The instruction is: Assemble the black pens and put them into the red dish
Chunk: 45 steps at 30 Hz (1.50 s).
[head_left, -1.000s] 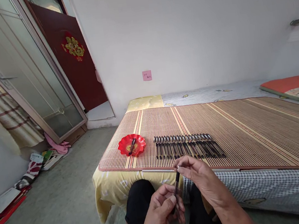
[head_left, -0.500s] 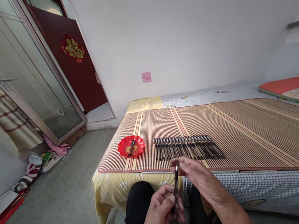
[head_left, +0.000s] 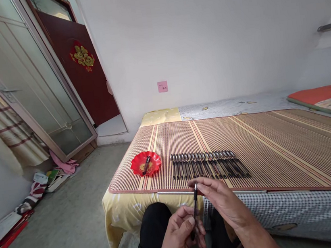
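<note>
Above my lap, my left hand [head_left: 181, 229] grips a slim black pen [head_left: 195, 201] between thumb and fingers, its silvery tip pointing up and away. A dark piece, partly hidden by those fingers, shows lower in the same hand. My right hand [head_left: 219, 198] has its thumb and fingertips closed around the pen's tip. Past my hands, a row of several black pens [head_left: 204, 163] lies side by side on the striped mat [head_left: 260, 148]. To their left is a red scalloped plate [head_left: 136, 165] with one dark pen [head_left: 146, 165] resting in it.
The mat covers a bed against a white wall carrying a pink note [head_left: 162, 86]. Folded bedding [head_left: 326, 96] lies at the far right. On the left stand a glass door [head_left: 41, 83] and a dark red door [head_left: 76, 70], with papers and cloth [head_left: 36, 189] on the floor.
My right fingertips have drawn in around the pen's tip. My left hand keeps its grip on the pen, and the view has shifted slightly.
</note>
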### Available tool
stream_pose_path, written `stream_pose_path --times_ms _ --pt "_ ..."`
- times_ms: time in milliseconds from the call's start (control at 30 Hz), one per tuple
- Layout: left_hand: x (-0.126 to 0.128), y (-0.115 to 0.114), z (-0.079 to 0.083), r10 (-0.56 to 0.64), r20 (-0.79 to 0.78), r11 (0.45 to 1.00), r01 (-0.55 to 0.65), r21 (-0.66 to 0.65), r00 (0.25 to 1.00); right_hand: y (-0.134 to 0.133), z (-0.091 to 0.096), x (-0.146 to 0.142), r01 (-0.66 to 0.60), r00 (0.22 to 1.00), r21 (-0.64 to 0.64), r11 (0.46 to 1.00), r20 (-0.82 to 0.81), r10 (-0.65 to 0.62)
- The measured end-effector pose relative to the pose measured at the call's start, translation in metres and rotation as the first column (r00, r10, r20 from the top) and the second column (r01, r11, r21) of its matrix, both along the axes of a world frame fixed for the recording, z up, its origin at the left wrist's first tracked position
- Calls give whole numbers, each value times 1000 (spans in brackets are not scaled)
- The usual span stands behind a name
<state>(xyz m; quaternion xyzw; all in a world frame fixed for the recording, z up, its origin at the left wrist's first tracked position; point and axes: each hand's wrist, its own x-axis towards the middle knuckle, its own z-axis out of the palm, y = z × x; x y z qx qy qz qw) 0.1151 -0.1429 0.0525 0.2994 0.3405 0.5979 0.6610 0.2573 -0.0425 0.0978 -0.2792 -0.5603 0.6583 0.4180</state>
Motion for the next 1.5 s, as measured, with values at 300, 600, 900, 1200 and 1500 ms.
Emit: stream_pose_path --times_ms 300,600,900,1200,1500 --pt "-1 4 -18 -1 -83 999 5 43 997 4 -9 -3 59 998 34 998 18 -59" --pt "-2 11 -61 113 -116 992 -107 60 987 3 -21 -11 79 990 37 996 116 -83" --pt "-30 35 -35 182 -440 981 -192 24 879 13 -90 -1 -113 968 -45 993 221 120" --pt "-97 201 -22 314 -805 866 -499 25 504 0 -204 -28 -348 764 -213 913 501 408" --pt "-97 297 -26 54 -974 835 -545 -78 222 7 -201 -23 -279 721 -139 950 623 303"
